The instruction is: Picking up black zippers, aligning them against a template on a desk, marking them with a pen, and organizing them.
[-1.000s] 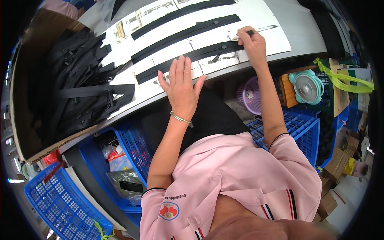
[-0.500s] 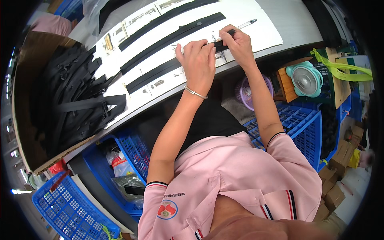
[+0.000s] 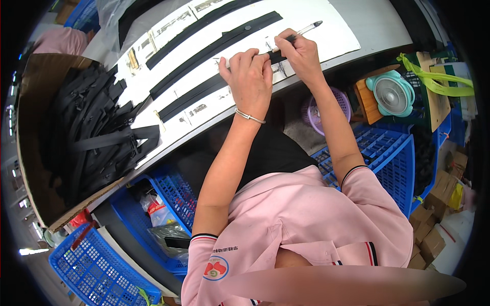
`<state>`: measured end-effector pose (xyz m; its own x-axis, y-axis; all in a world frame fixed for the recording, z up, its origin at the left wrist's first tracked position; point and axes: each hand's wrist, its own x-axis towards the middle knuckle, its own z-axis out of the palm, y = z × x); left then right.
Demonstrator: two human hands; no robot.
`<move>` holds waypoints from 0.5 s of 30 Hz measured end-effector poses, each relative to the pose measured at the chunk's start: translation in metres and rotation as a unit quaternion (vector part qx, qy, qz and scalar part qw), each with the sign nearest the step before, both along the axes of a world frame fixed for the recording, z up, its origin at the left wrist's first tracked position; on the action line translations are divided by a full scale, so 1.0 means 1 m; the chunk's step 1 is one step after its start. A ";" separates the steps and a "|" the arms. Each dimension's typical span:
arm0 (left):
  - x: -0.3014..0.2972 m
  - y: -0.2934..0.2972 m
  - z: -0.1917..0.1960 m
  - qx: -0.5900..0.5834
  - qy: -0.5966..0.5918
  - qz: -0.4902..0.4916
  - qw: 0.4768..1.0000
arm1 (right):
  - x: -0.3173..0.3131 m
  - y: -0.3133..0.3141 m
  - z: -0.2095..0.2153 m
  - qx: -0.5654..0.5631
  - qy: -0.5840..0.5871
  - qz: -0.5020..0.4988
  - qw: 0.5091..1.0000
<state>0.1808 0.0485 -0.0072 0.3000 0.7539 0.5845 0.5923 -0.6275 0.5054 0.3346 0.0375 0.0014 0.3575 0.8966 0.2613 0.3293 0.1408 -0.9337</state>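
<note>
My left hand point(image 3: 248, 79) lies with its fingers spread over the nearest black strap point(image 3: 196, 97), pressing it on a white board point(image 3: 332, 43). Pinched in my right hand point(image 3: 304, 58) is a clear-barrelled pen point(image 3: 309, 28), its dark end pointing up to the right. The pen's lower end comes down close to my left fingertips, beside the strap's right end; my fingers partly hide the contact there. Farther up the board, another long black strap point(image 3: 219, 51) with a small round piece on it lies parallel. A third black strap point(image 3: 191, 33) runs beyond that.
At the left, a cardboard box point(image 3: 38, 92) holds a heap of black straps point(image 3: 94, 137). Blue plastic baskets point(image 3: 102, 265) stand below the table edge. To the right are a purple basket point(image 3: 344, 104), a turquoise fan point(image 3: 392, 94) and a yellow-green ribbon point(image 3: 434, 84).
The view has shifted slightly. My hands keep nearly the same pose over the strap, with the pen still in the right one.
</note>
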 end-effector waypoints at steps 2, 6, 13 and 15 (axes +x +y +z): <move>0.000 0.000 -0.001 0.001 0.000 0.001 1.000 | 0.004 -0.002 -0.002 -0.001 -0.012 0.017 1.000; 0.000 0.000 -0.002 0.002 -0.002 0.004 1.000 | 0.003 -0.003 0.003 0.010 -0.026 0.043 0.999; -0.003 -0.001 -0.001 -0.009 0.009 0.017 1.000 | 0.005 0.001 -0.005 -0.003 -0.105 0.051 0.993; -0.005 0.000 -0.001 0.003 0.007 0.019 1.000 | 0.003 0.004 -0.011 0.004 -0.076 0.058 0.995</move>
